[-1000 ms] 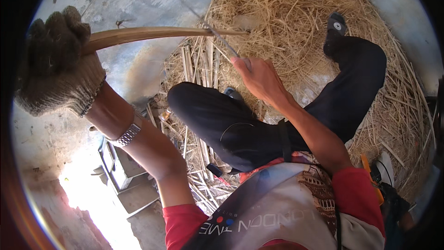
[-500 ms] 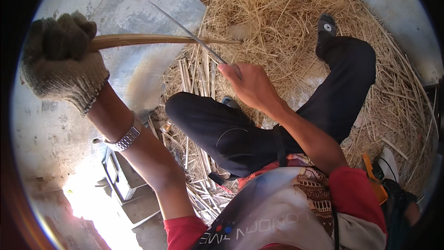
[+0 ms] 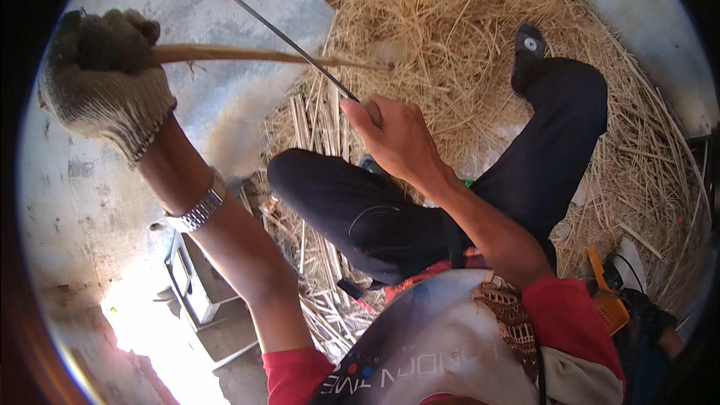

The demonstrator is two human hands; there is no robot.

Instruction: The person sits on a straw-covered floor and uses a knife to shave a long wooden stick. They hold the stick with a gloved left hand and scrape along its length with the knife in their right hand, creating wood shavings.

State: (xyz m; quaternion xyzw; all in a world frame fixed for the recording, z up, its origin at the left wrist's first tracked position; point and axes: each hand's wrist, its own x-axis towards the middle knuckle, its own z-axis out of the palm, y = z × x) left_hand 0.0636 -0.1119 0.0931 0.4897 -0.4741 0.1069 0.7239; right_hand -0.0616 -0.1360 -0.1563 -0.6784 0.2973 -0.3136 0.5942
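Observation:
My left hand, in a knitted work glove with a dark palm, is closed around one end of a long pale brown strip of split bamboo or cane. The strip runs to the right and tapers toward the straw. A small shred hangs from its lower edge near the glove. My bare right hand grips the handle of a long narrow knife. Its blade slants up to the left and crosses the strip near its thin end; whether they touch, I cannot tell. Most of the handle is hidden in my fist.
Straw-like shavings cover the floor ahead and around my legs. Pale split sticks lie beside my left knee. At the lower left are grey blocks near bright light. A yellow-orange object lies at the right. Pale walls stand on both sides.
The blade's tip has risen and shifted left, and my right hand has moved slightly up and left. My gloved hand and the strip have risen a little. A shred now shows on the strip.

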